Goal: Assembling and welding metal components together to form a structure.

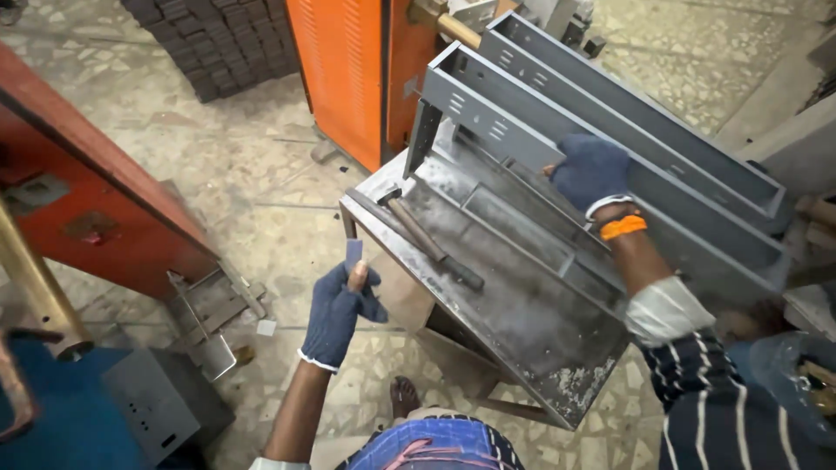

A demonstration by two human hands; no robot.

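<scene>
Head view: the left hand [338, 306], in a dark blue knit glove, is closed on a small flat grey metal piece [353, 254], pinched between thumb and fingers so the piece stands up above the fingertips. The hand is held in the air just off the near-left corner of the desk [557, 365], not touching it.

The right hand [590, 170], gloved the same way and with an orange band [623, 227] at the wrist, is closed over the upper edge of a long grey metal channel [522, 130]. The channel lies tilted, its lower end on the desk, its length running up and to the right. A second grey channel [627, 113] of the same shape lies just behind it, parallel and touching or nearly so; I cannot tell which.

The desk is a worn steel surface with pale scuffing at its near corner. On it, between the two hands, lies a hammer [431, 244] with a wooden handle, head toward the far-left corner, beside a raised metal strip.

Beyond the desk stands an orange metal cabinet [348, 70], and further left a stack of dark blocks [218, 39] on the floor. At the left edge is a red-painted machine frame [96, 191]; below it, a grey metal box [165, 400] sits on the stone-chip floor. A bare foot [403, 396] shows under the desk edge.
</scene>
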